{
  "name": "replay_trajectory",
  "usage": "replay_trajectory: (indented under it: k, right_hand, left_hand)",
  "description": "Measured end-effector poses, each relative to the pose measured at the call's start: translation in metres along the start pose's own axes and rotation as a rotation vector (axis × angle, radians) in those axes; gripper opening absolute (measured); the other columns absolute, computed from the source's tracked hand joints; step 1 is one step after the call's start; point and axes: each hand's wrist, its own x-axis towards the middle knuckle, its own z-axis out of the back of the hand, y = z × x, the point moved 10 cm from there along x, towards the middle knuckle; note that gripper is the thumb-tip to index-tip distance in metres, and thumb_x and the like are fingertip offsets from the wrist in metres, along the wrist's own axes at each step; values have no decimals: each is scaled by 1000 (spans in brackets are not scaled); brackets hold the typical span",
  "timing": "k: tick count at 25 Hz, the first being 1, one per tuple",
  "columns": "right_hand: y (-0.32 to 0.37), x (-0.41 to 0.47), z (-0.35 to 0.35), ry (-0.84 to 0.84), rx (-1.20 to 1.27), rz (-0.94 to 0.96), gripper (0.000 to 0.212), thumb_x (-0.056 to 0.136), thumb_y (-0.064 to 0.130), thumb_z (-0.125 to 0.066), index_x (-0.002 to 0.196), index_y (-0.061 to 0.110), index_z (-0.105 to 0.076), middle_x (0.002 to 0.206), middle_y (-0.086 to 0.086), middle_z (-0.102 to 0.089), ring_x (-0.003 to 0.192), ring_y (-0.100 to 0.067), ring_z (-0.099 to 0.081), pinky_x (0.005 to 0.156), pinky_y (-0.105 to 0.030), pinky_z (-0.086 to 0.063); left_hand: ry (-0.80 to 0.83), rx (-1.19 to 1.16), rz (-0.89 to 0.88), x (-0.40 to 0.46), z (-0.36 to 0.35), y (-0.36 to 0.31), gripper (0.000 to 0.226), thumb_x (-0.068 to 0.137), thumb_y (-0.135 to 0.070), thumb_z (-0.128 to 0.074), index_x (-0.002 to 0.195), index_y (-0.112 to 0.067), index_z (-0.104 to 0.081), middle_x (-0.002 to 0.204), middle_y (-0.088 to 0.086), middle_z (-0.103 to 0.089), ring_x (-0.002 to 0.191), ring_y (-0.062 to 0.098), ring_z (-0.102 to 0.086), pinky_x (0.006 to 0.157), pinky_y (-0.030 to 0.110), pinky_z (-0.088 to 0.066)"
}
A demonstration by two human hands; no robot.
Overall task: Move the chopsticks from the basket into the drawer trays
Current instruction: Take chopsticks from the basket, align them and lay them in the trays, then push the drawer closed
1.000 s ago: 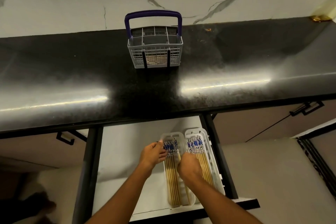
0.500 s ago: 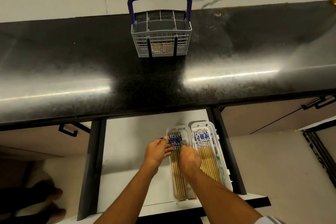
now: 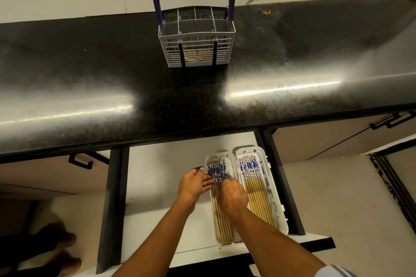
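A grey cutlery basket with a purple handle stands on the black counter; no chopsticks show above its rim. In the open drawer lie two white trays side by side. The left tray holds wooden chopsticks with blue-and-white ends. The right tray holds a similar bundle. My right hand rests over the left tray with its fingers on the chopsticks. My left hand is against that tray's left wall, fingers apart.
The black counter overhangs the back of the drawer, with a marble wall behind it. Dark drawer rails flank the drawer. Cabinet handles sit on each side. The person's feet show at the lower left.
Both hands have stayed at the left tray, the right hand shifting slightly over its chopsticks. The head camera has moved in closer.
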Motion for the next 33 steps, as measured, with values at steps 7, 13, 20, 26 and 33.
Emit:
replay_trajectory:
  k: [7,13,20,26,33]
  right_hand:
    - [-3,-9,-7,11,29,-14,13,96,10,-60,108,13,-65,96,-4,-71,81,-15,-69,71,-27,-60]
    - [-7,-16,-7,5,65,-28,16,95,10,-60,111,12,-64,98,-4,-69,80,-13,-68,67,-22,-58]
    - [-6,-28,4,9,87,0,23,95,4,-58,116,12,-59,103,-4,-70,88,-16,-68,74,-25,-58]
    - [-47,-79,45,-3,235,180,28,98,35,-56,125,29,-62,100,7,-72,70,0,-61,67,-17,-52]
    - [-173,-155,65,-72,127,334,52,82,70,-57,128,46,-56,121,27,-60,107,2,-57,92,-12,-43]
  left_hand:
    - [-5,-15,-5,-2,0,-2,17,106,-21,-43,100,-17,-59,102,19,-73,94,30,-73,80,36,-61]
    - [-1,-24,-8,-2,0,-1,17,106,-20,-43,111,-12,-57,104,20,-73,96,31,-73,82,37,-61]
    - [3,36,-64,-13,-1,-7,18,105,-21,-46,109,-13,-61,105,18,-72,99,31,-71,88,40,-60]
    - [78,545,-320,-85,42,-19,10,98,-33,-58,101,-37,-67,96,-11,-76,94,2,-70,86,25,-57]
    - [172,1078,-181,-125,106,87,30,87,-60,-62,117,-54,-60,130,-29,-58,124,-5,-52,103,7,-37]
